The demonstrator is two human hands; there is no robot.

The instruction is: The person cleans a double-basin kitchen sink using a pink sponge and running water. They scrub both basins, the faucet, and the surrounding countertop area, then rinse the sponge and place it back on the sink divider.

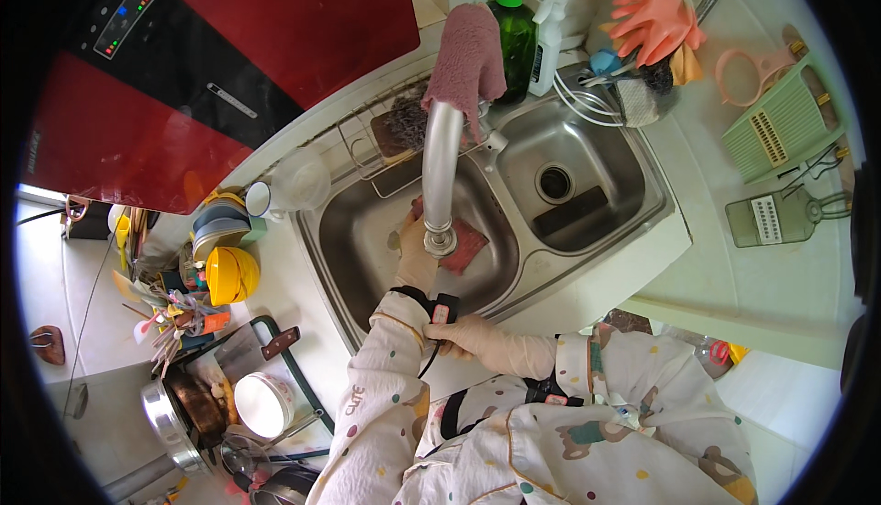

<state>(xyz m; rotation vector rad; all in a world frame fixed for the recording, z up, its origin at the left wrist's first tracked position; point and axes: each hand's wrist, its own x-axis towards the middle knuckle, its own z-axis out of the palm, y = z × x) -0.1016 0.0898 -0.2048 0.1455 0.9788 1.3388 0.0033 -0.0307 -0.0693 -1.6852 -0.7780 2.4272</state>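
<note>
My left hand [413, 250] reaches down into the left basin [365, 257] of a steel double sink. Its fingers are partly hidden behind the faucet spout [440, 174], next to a red cloth [466, 247] on the basin floor. Whether they grip the cloth cannot be seen. A black strap with a small module [444, 309] circles my left wrist. Just below it, my right hand [468, 340] pinches the cuff of the left sleeve [398, 315], thumb on top and fingers curled. Both hands appear to wear thin gloves. A pink towel [468, 54] drapes over the faucet's upper end.
The right basin [578, 154] holds a dark bar [571, 219] beside its drain. Behind stand a green pump bottle [513, 43] and a white spray bottle [548, 37]. Leftward are yellow bowls [232, 276], a cleaver [248, 351] and a white bowl [263, 405]. Graters [784, 126] hang rightward.
</note>
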